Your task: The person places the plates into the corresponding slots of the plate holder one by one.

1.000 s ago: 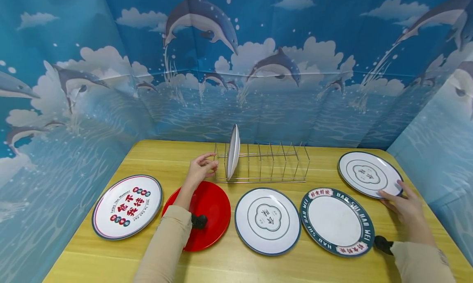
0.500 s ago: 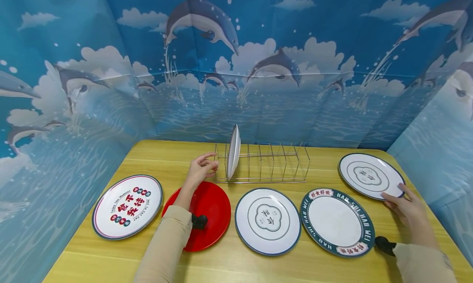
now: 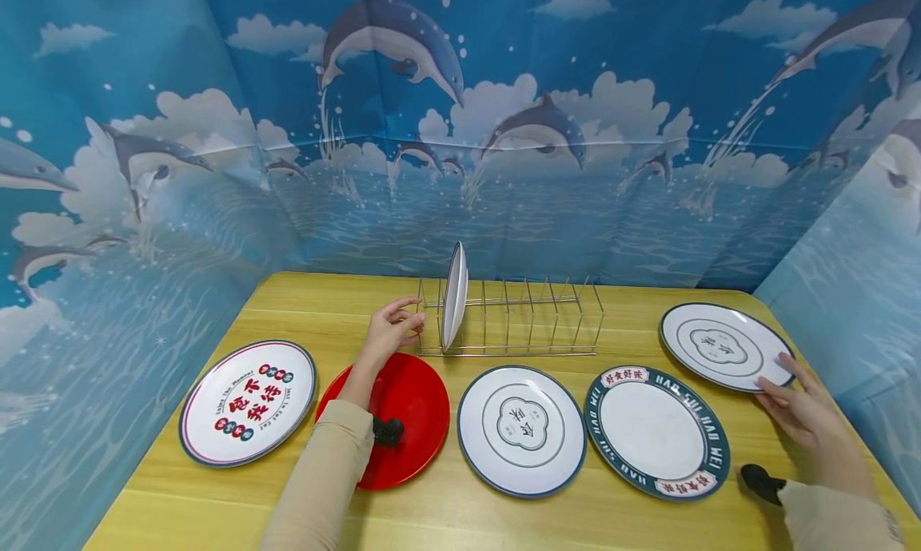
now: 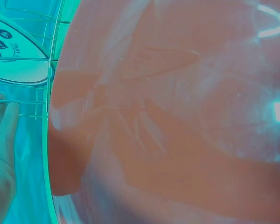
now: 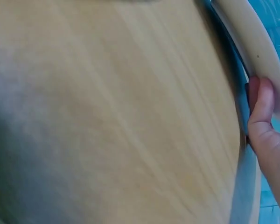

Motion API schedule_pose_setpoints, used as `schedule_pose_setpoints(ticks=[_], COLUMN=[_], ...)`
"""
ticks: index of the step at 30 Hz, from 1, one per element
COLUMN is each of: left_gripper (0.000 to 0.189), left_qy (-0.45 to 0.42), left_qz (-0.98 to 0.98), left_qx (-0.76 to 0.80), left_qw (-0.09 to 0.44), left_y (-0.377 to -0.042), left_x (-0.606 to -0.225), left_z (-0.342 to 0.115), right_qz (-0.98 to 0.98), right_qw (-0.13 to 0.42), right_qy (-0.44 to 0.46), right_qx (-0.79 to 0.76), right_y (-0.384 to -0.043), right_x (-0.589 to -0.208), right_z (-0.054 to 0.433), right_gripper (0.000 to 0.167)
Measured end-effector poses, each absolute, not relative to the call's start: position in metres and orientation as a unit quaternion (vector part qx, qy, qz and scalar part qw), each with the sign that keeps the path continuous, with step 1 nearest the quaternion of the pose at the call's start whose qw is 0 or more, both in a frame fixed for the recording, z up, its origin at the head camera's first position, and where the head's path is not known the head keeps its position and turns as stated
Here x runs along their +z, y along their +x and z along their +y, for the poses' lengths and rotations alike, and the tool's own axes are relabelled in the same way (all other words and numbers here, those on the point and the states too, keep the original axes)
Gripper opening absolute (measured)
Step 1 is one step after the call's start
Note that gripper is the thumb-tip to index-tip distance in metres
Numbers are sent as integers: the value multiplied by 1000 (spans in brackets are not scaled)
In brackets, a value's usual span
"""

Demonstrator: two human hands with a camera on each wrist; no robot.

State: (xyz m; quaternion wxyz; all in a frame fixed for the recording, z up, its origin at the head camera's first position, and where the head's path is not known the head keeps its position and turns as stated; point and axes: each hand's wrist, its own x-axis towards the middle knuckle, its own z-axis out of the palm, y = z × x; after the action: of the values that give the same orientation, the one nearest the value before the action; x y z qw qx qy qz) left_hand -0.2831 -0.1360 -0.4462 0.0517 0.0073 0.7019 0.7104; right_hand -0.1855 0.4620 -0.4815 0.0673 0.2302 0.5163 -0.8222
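My left hand [image 3: 392,327] holds the left end of a wire dish rack [image 3: 543,351], finger and thumb at its end wire. In the left wrist view, the fingers [image 4: 8,126] lie against the wires. One white plate [image 3: 455,295] stands on edge in the rack, close beside that hand. At the far right, my right hand [image 3: 802,403] grips the near right rim of a white plate with a dark rim [image 3: 683,327]. The right wrist view shows the thumb on this plate's edge [image 5: 259,46], which is raised and tilted.
Along the front of the wooden table [image 3: 460,527] lie a white plate with red characters [image 3: 209,423], a red plate [image 3: 417,423], a white plate with a flower-shaped emblem [image 3: 482,447] and a green-rimmed plate [image 3: 655,431]. A dolphin-printed curtain [image 3: 460,199] borders the back and sides.
The right hand and its plate have shifted slightly right and toward the person, the hand turning a little at the rim. The left hand, the rack and the other plates stay put.
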Motion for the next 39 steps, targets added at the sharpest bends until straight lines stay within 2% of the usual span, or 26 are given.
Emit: schedule_pose_setpoints(ticks=[5, 15, 20, 29, 32, 36, 39], left_gripper=[42, 41, 40, 42, 42, 43, 44], left_qy=[0, 0, 14, 20, 18, 18, 20], left_qz=[702, 701, 700, 705, 704, 706, 708], left_qx=[710, 711, 712, 707, 708, 707, 704], left_qw=[52, 54, 52, 50, 49, 48, 48], left_y=[-283, -284, -284, -283, -283, -283, -282], left_x=[-445, -446, -446, -446, -446, -445, -445], left_z=[-135, -136, -137, -137, -136, -136, -136], right_qz=[480, 408, 431, 438, 433, 424, 432], right_qw=[25, -49, -77, -126, -122, -104, -96], right_qy=[194, 161, 97, -13, -28, -53, -85], right_qx=[-855, -898, -894, -890, -893, -898, -893], right_y=[-184, -184, -187, -229, -225, -207, -203], right_x=[-486, -480, -471, -489, -461, -404, -379], right_z=[458, 453, 455, 504, 482, 426, 395], right_gripper=[90, 82, 81, 77, 76, 75, 73])
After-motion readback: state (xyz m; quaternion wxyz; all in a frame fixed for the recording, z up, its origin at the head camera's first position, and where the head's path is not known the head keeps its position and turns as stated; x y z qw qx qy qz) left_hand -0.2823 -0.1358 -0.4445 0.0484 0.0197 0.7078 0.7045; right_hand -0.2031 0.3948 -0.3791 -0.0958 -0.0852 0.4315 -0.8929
